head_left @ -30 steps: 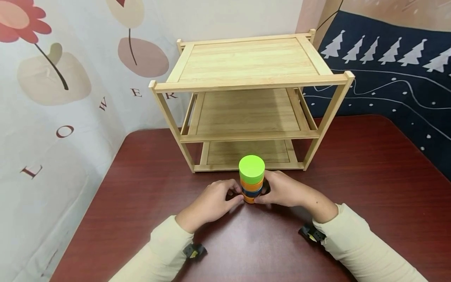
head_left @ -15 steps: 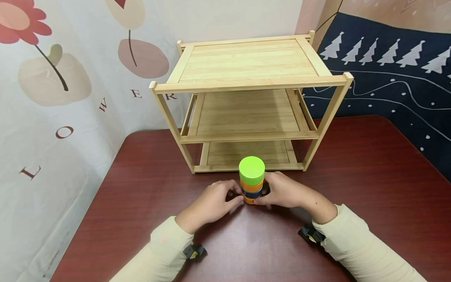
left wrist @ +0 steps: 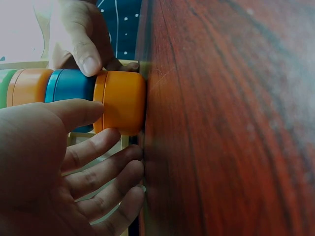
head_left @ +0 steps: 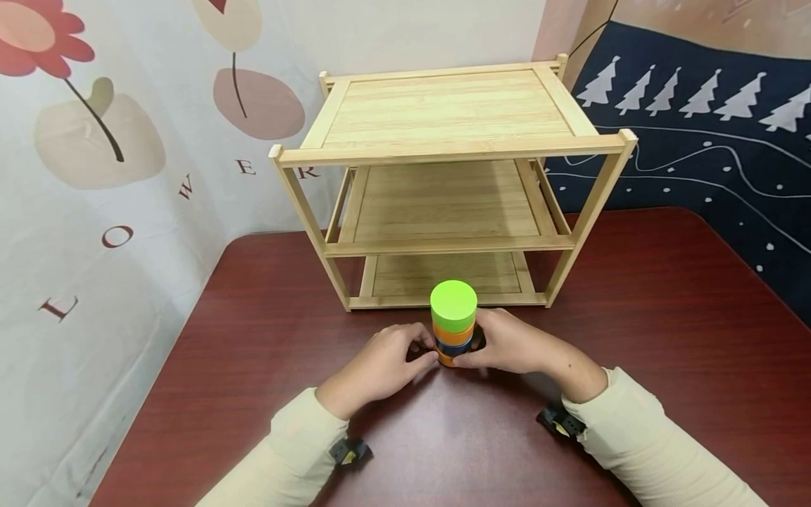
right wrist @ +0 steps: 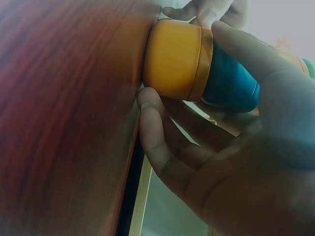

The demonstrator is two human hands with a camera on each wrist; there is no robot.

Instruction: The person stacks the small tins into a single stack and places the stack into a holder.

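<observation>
Small round lidded tins stand upright in one stack on the table. The bottom tin [left wrist: 125, 93] is orange and sits on the wood. Over it come a blue tin [right wrist: 229, 81], another orange tin [head_left: 453, 334] and a bright green tin [head_left: 453, 304] on top. My left hand [head_left: 383, 360] pinches the bottom orange tin from the left, thumb at its lid and index finger against its side. From the right, my right hand [head_left: 514, 342] holds the same tin, its thumb at the lid seam just below the blue one. Its other fingers curl behind the stack.
Right behind the stack stands a three-tier wooden rack [head_left: 453, 150]. It rests on the dark red table [head_left: 684, 338]. A flower-print cloth [head_left: 152, 232] hangs at the left, and a navy tree-print cloth [head_left: 690, 155] at the right.
The right thumb has slid slightly left across the bottom orange tin. The stack, the left hand and the rack stay in place.
</observation>
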